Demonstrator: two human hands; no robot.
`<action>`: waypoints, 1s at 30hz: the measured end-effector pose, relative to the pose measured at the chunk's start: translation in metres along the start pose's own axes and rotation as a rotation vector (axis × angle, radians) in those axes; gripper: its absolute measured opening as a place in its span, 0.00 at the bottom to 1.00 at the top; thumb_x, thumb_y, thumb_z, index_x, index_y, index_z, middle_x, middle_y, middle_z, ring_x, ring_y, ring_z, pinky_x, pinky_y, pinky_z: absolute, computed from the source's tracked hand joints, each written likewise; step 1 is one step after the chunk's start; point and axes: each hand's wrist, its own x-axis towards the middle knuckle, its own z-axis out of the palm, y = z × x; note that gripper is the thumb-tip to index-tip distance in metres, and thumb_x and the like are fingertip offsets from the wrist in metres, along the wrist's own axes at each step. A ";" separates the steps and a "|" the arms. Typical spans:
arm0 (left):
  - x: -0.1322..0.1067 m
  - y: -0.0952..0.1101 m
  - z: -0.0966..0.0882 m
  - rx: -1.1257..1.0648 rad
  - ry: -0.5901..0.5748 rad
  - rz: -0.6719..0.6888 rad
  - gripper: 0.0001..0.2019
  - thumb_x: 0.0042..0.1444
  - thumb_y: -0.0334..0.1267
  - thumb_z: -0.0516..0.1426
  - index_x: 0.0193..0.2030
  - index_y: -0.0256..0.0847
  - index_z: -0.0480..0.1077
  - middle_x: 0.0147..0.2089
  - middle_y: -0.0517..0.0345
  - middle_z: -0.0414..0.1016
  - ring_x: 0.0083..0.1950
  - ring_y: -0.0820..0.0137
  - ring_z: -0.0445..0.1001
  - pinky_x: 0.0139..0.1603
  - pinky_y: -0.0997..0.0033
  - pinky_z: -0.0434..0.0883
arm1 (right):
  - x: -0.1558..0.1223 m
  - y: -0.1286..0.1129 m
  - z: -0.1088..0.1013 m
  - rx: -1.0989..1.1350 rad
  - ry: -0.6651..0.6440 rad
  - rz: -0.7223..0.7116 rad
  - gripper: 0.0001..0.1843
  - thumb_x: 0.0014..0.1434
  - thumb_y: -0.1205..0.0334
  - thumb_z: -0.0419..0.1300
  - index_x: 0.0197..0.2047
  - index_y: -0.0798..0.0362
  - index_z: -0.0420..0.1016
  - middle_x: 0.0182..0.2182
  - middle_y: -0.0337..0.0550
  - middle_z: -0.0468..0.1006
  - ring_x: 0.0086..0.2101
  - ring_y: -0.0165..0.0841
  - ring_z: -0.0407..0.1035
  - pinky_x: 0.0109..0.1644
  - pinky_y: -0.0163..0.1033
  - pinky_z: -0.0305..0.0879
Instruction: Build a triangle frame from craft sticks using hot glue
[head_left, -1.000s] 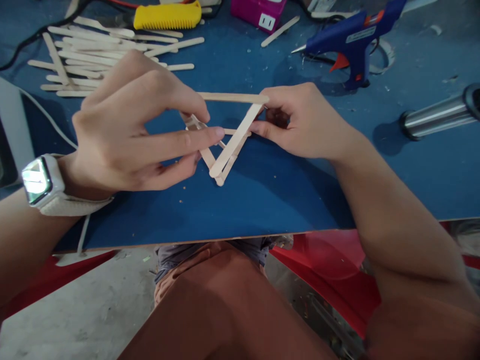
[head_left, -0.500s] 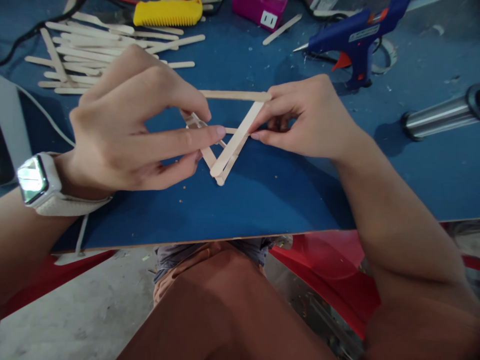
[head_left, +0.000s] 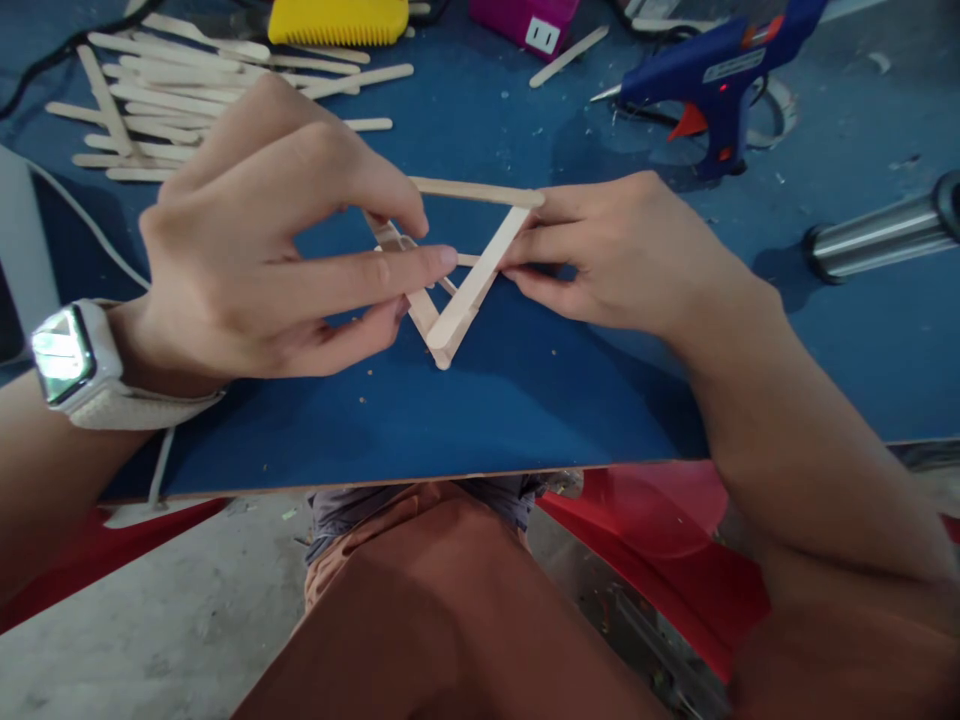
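Observation:
A triangular frame of wooden craft sticks stands on the blue table, one corner pointing toward me. Its far side is a stick that runs from my left fingers across to my right hand. My left hand, with a watch on the wrist, has its fingers closed on the frame's left side, where a small clear glossy strip shows under them. My right hand pinches the frame at its right corner. Part of the left side is hidden behind my left fingers.
Many loose craft sticks lie in a heap at the back left, near a yellow-handled tool. A blue glue gun lies at the back right, beside a purple box. A shiny metal cylinder lies at the right. The table edge is close to my lap.
My right hand has shifted slightly, its wrist turned and its fingers pressed closer along the frame's right side. The near top stick's end now sits closer over the corner below it.

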 end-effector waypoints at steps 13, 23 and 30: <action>0.027 0.009 -0.010 0.076 0.133 0.142 0.26 0.71 0.34 0.71 0.74 0.50 0.79 0.62 0.54 0.91 0.48 0.55 0.92 0.48 0.47 0.93 | 0.009 0.003 0.011 0.569 0.132 0.388 0.07 0.81 0.55 0.68 0.51 0.45 0.88 0.44 0.44 0.93 0.35 0.37 0.79 0.43 0.47 0.82; 0.015 0.007 -0.006 -0.022 0.103 0.002 0.43 0.74 0.39 0.69 0.90 0.78 0.67 0.68 0.61 0.91 0.53 0.52 0.93 0.52 0.39 0.91 | 0.010 0.001 0.010 0.654 0.141 0.402 0.14 0.73 0.43 0.77 0.49 0.43 0.85 0.45 0.46 0.93 0.37 0.43 0.81 0.47 0.55 0.85; 0.011 0.008 -0.006 0.017 0.096 -0.061 0.49 0.76 0.38 0.67 0.94 0.82 0.55 0.73 0.61 0.90 0.55 0.51 0.94 0.53 0.40 0.87 | 0.010 0.000 0.005 0.649 0.107 0.403 0.12 0.74 0.45 0.76 0.49 0.42 0.88 0.44 0.48 0.94 0.35 0.43 0.79 0.46 0.56 0.85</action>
